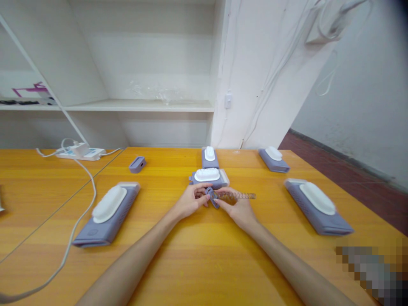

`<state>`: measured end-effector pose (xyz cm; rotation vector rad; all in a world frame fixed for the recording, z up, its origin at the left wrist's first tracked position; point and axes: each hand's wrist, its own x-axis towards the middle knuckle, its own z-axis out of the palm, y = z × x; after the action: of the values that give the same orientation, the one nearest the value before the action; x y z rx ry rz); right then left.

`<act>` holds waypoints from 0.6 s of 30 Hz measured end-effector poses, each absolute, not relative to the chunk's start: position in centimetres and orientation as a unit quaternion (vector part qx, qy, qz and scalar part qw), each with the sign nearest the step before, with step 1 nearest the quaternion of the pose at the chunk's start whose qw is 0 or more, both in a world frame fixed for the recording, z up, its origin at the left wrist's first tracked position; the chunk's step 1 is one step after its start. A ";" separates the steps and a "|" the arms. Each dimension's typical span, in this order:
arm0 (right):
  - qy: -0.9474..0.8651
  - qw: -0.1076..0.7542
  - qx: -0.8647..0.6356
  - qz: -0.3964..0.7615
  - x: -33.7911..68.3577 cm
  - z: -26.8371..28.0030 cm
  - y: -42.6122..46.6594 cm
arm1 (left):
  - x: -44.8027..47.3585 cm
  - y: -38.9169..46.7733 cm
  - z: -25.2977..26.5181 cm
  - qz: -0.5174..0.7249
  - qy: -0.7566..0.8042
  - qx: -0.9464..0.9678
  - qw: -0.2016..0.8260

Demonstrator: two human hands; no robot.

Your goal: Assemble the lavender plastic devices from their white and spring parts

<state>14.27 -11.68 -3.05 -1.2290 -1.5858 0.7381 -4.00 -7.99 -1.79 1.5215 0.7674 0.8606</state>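
Note:
Over the middle of the table, my left hand (188, 202) pinches a small purple-grey plastic piece (212, 198) between thumb and fingers. My right hand (240, 212) is closed on a coil spring (247, 196), with its fingertips against the same plastic piece. The spring sticks out to the right, past the right fingers. Whether the spring's near end is seated in the piece, I cannot tell. Just behind both hands lies a purple-grey case with a white bristled brush pad (207, 174) on top; its front is partly covered by my fingers.
Similar purple-grey cases with white pads lie at left (111, 212), right (318, 208), back middle (210, 158) and back right (274, 159). A small purple-grey frame (137, 165) sits at back left. A white cable (86, 208) runs from a power strip (92, 154) across the left side.

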 end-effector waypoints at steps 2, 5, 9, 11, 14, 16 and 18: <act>-0.640 0.491 -0.510 0.298 14.3 -3.2 -11.6 | -4.0 -8.0 -1.8 0.365 0.325 0.650 0.582; -0.635 0.495 -0.512 0.300 14.3 -3.2 -11.7 | -4.0 -7.9 -1.8 0.363 0.324 0.649 0.585; -0.643 0.487 -0.503 0.310 14.2 -3.1 -11.8 | -4.0 -7.9 -1.9 0.364 0.327 0.644 0.587; -0.653 0.480 -0.501 0.304 14.2 -3.0 -11.8 | -4.0 -7.8 -2.0 0.365 0.328 0.644 0.586; -0.678 0.457 -0.511 0.267 14.3 -2.8 -11.9 | -4.0 -7.8 -2.1 0.368 0.328 0.645 0.584; -0.700 0.443 -0.515 0.221 14.3 -2.6 -12.0 | -4.0 -7.7 -2.1 0.370 0.326 0.645 0.584; -0.720 0.439 -0.509 0.171 14.3 -2.4 -12.2 | -4.0 -7.8 -2.1 0.374 0.327 0.645 0.581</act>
<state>14.33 -12.16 -2.44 -1.2644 -1.7903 0.4256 -4.00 -7.76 -2.07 1.5057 0.7642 0.8731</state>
